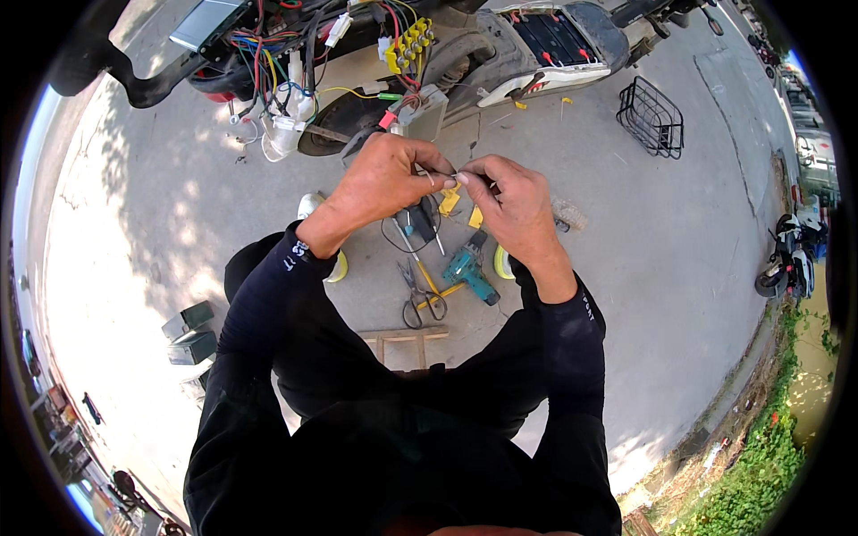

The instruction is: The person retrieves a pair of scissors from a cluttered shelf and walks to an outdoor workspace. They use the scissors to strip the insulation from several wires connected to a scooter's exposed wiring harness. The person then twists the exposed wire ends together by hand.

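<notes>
My left hand (382,181) and my right hand (520,213) meet in front of the opened scooter (469,64). Thumb and forefinger of each are pinched on a thin pale wire (456,176), most of it covered by the fingertips. Just past my left hand sits a silvery metal box (427,114) with a red connector and cables. On the ground below my hands lie yellow tags (450,198), a teal cordless drill (468,270), black-handled scissors (421,299) and a yellow-handled screwdriver (426,279).
Coloured wires (268,67) and a yellow terminal block (409,46) hang from the scooter, beside dark batteries (552,37). A black wire basket (651,118) stands on the right. Between my legs is a wooden stool (420,336); dark boxes (190,335) lie at left.
</notes>
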